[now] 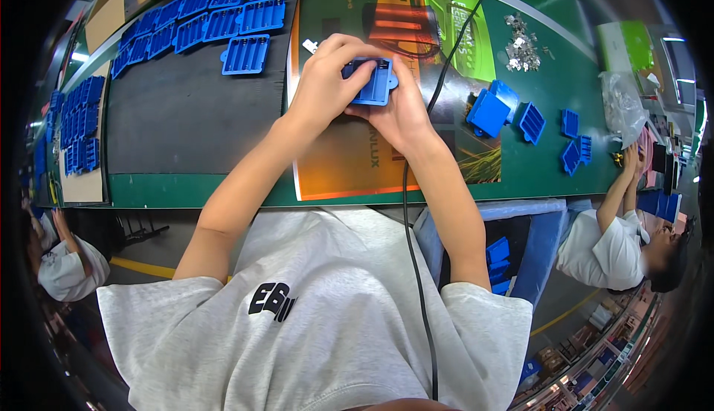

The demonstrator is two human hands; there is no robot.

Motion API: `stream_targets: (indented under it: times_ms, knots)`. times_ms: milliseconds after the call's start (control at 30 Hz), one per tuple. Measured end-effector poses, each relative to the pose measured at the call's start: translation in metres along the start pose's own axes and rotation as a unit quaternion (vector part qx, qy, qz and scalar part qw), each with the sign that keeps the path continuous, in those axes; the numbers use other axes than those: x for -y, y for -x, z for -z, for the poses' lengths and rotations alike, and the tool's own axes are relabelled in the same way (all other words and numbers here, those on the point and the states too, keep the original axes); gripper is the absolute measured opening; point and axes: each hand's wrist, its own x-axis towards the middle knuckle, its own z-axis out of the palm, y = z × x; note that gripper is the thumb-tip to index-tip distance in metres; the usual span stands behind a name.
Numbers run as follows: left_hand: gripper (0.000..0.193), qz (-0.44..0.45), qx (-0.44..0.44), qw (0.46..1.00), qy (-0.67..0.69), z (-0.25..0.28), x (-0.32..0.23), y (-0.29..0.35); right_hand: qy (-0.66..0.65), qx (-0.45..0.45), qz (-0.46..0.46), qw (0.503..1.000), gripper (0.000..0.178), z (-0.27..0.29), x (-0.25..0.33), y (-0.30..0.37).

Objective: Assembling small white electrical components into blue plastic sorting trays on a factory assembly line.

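Observation:
Both my hands are closed around one blue plastic battery holder [380, 87] with long slots, held above a printed orange, green and black sheet [327, 177]. My left hand [333, 76] grips its left side, the thumb pressing into the slots near the top. From below and the right, my right hand [405, 110] supports it, fingers partly hidden beneath. Small dark pieces, too small to make out, show at the holder's upper end. A small white-metal piece [310, 46] lies on the sheet's left edge, beside my left hand.
Rows of blue holders [223, 24] stand on a black mat [193, 124] at left. To the right lie loose blue holders [489, 113] and a pile of metal clips [523, 50]. A black cable [446, 61] crosses the sheet. A co-worker [606, 247] sits at the right.

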Motion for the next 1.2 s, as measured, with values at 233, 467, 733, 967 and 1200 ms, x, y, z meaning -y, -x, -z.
stream_targets:
  times_ms: [233,467,733,967,1200]
  knots:
    - [0.016,0.012,0.014,1.0,0.01,-0.002,0.004,0.001,0.011,-0.019,0.029,0.999,0.052,0.001,0.002,-0.001]
    - [0.013,0.004,0.019,0.998,0.061,-0.002,0.008,-0.002,0.067,-0.055,0.03,0.996,0.053,0.002,0.001,-0.001]
    - [0.012,-0.067,0.025,0.996,-0.056,0.0,0.007,-0.003,0.051,-0.025,0.021,0.998,0.056,-0.002,0.001,0.001]
    - [0.011,-0.069,0.006,0.994,-0.084,0.003,0.004,-0.002,0.059,-0.024,0.017,0.998,0.059,-0.006,0.0,0.002]
    - [0.013,-0.057,0.02,0.993,-0.098,0.005,0.001,-0.001,0.061,-0.034,0.01,0.998,0.064,-0.005,0.0,0.004]
